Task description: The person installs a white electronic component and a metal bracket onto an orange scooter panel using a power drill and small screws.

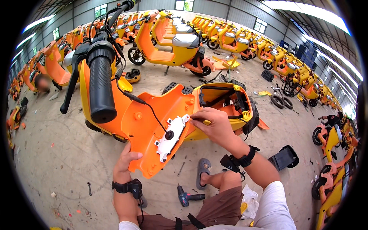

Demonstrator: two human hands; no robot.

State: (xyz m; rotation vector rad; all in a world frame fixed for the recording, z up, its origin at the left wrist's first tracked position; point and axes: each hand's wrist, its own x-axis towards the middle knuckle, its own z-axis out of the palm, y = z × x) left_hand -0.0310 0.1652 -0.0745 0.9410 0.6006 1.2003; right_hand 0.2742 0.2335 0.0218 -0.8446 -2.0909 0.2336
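Observation:
An orange plastic scooter panel (147, 115) is turned with its hollow inner side up in front of the scooter. My left hand (125, 160) grips its lower left edge, thumb on the inner side. Against the panel's inside lies a white lamp housing (174, 132) with small dark fasteners along its edges. A black cable (153, 111) runs from the handlebar area into the round black plug at its middle. My right hand (214, 124) is closed in a pinch at the housing's upper end; whatever lies between the fingertips is too small to make out.
The scooter's black handlebar grip (101, 82) and brake lever (73, 80) rise at left. Behind my right hand is the open seat compartment (226, 99). On the floor lie a cordless drill (189, 196), a wrench (89, 188) and a black bin (284, 158). Several scooters stand around.

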